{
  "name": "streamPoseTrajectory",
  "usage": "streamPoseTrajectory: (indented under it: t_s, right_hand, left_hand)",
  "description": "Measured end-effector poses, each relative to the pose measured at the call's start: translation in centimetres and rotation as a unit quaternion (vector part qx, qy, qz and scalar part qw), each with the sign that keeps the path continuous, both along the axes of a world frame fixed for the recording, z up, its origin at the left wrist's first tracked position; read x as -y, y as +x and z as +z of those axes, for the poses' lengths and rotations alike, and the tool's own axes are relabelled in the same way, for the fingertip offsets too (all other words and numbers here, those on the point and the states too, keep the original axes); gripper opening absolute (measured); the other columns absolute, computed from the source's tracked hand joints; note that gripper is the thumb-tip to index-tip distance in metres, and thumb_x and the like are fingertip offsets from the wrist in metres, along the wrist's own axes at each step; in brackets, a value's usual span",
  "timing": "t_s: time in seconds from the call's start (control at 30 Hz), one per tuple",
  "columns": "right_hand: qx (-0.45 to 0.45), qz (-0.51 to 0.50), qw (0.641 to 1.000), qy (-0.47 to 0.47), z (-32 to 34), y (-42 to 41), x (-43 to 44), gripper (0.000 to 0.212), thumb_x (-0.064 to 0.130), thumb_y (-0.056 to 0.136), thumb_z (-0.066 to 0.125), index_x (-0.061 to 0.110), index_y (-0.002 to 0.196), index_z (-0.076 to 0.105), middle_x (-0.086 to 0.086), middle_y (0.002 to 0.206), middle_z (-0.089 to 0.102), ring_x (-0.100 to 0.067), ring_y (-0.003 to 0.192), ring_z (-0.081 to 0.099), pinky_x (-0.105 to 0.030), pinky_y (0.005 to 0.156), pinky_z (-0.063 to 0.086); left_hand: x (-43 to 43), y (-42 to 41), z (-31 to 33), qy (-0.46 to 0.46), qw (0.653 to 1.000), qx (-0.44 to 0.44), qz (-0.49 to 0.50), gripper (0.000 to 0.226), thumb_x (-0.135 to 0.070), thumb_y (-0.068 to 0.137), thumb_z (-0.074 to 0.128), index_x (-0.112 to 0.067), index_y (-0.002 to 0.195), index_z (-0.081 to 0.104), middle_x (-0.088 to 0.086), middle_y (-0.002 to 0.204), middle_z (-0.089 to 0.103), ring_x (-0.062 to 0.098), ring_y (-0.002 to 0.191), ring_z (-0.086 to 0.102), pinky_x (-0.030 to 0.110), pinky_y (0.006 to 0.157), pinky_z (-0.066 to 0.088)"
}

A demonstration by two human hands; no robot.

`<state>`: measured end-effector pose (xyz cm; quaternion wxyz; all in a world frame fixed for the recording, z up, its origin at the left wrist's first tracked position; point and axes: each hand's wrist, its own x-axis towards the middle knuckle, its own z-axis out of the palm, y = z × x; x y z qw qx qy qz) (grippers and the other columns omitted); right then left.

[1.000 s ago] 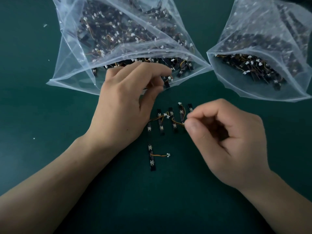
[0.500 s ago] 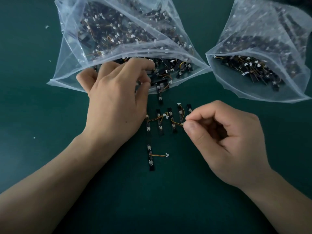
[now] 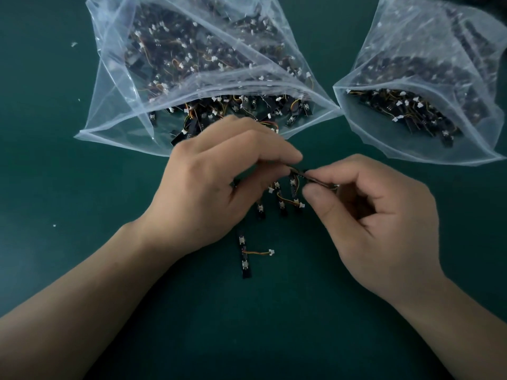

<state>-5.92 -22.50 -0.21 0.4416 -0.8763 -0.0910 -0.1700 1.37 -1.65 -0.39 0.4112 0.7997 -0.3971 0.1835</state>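
A: What surface are you on?
B: I'm working on a dark green tabletop (image 3: 82, 187), w/ a few white specks lying at the left. Nothing else of the room is showing.
A: Where's the part?
B: I'm holding a small black strip (image 3: 304, 175) w/ wires between both hands, near the centre. My left hand (image 3: 214, 187) is pinching its left end w/ curled fingertips. My right hand (image 3: 384, 223) is pinching the other end btw thumb & forefinger.
A: Others?
B: A short row of strips (image 3: 282, 204) is lying just near of the pinch. A single strip (image 3: 244, 256) is lying nearer me, apart.
A: Bags?
B: Two clear ones are lying open on the far side. The left bag (image 3: 115, 135), just beyond my left hand, is holding many black strips & orange wires. The right bag (image 3: 397, 144), well apart, is holding the same sort.
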Motion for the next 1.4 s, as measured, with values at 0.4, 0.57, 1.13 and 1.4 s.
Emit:
streamPoseTrajectory:
  t_s: [0.4, 0.57, 1.13, 1.4]
  right_hand:
    - [0.042, 0.043, 0.997, 0.05, 0.3, -0.2, 0.1, 0.011, 0.025, 0.1, 0.067, 0.018, 0.108, 0.072, 0.013, 0.09, 0.071, -0.018, 0.06, 0.059, -0.022, 0.056, 0.043]
    - [0.055, 0.069, 0.995, 0.044, 0.3, -0.4, 0.3, 0.011, 0.024, 0.101, 0.066, 0.022, 0.111, 0.069, 0.005, 0.091, 0.074, -0.019, 0.067, 0.066, -0.029, 0.059, 0.049]
    - [0.062, 0.108, 0.991, -0.048, -0.2, -0.3, 1.4, 0.009, 0.011, 0.091, 0.07, 0.008, 0.083, 0.07, 0.01, 0.073, 0.061, -0.006, 0.063, 0.056, -0.016, 0.058, 0.04]
    - [-0.019, 0.006, 0.994, -0.107, -0.3, 0.4, 0.9, 0.013, 0.029, 0.093, 0.073, 0.019, 0.103, 0.075, 0.012, 0.079, 0.055, -0.01, 0.073, 0.054, -0.028, 0.061, 0.045]
  left_hand:
    - [0.0, 0.0, 0.3, 0.015, 1.0, -0.006, -0.005, 0.009, -0.001, 0.098, 0.074, -0.001, 0.107, 0.076, -0.007, 0.106, 0.065, 0.022, 0.086, 0.067, 0.038, 0.079, 0.055]
    - [0.0, -0.1, 0.1, 0.004, 1.0, -0.001, -0.015, 0.01, -0.002, 0.098, 0.075, -0.004, 0.108, 0.075, -0.006, 0.106, 0.065, 0.02, 0.087, 0.066, 0.036, 0.08, 0.054]
    - [-0.7, 0.1, 0.5, -0.069, 0.995, -0.073, 0.021, 0.024, 0.011, 0.091, 0.058, -0.008, 0.097, 0.07, 0.006, 0.086, 0.068, 0.027, 0.072, 0.059, 0.032, 0.065, 0.044]
    - [-0.8, 0.5, 0.6, 0.085, 0.99, -0.099, 0.047, 0.017, -0.013, 0.083, 0.069, -0.014, 0.097, 0.078, -0.002, 0.099, 0.068, 0.025, 0.092, 0.06, 0.045, 0.087, 0.048]
